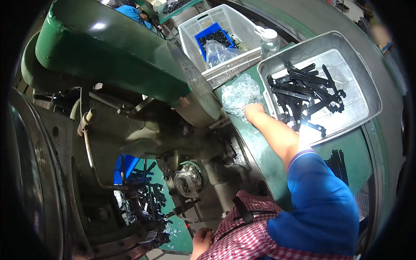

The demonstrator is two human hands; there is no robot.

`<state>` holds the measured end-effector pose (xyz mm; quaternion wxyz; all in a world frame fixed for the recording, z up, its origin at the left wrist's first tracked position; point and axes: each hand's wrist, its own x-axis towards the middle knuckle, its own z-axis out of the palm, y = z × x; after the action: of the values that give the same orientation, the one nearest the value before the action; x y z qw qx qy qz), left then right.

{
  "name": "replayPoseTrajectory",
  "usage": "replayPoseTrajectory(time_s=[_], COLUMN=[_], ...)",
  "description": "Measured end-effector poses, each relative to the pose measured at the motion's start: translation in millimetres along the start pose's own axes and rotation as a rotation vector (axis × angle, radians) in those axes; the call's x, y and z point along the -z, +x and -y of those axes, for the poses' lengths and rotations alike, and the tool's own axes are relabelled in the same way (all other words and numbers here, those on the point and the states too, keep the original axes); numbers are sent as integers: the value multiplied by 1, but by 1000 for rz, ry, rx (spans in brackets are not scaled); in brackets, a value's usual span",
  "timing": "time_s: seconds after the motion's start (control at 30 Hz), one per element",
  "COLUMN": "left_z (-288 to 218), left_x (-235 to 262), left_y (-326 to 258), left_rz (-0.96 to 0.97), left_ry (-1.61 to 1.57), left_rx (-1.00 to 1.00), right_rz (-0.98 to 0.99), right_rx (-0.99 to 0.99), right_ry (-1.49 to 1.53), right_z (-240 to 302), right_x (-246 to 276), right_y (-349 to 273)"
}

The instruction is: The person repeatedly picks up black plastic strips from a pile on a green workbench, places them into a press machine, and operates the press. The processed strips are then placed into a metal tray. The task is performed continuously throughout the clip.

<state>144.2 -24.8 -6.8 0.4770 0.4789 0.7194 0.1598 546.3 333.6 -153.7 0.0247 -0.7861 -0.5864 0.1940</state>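
Checked apron (pixel 247 234) lies nearest; right hand (pixel 253 110) is pressed on the bag (pixel 238 93), grip unclear; strips (pixel 303 93) should be reached gently.

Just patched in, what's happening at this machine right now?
A person sits at a big green press. Their right hand reaches out to a clear plastic bag of small parts lying beside a grey metal tray of black flat strips. Their left hand rests low by the lap, near the machine's base.
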Motion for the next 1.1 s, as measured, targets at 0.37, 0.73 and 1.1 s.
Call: replayPoseTrajectory(time_s=[0.37, 0.73, 1.1], left_z=[22, 9, -40], left_x=[-11, -15, -19], left_y=[8, 5, -12], left_rz=[-51, -59, -49], left_ry=[304, 327, 181], left_rx=[-79, -122, 26], right_rz=[85, -304, 172], right_rx=[290, 106, 15], right_ry=[-126, 165, 24], right_z=[-1, 0, 14], right_x=[-3, 57, 48], right_y=[-16, 56, 88])
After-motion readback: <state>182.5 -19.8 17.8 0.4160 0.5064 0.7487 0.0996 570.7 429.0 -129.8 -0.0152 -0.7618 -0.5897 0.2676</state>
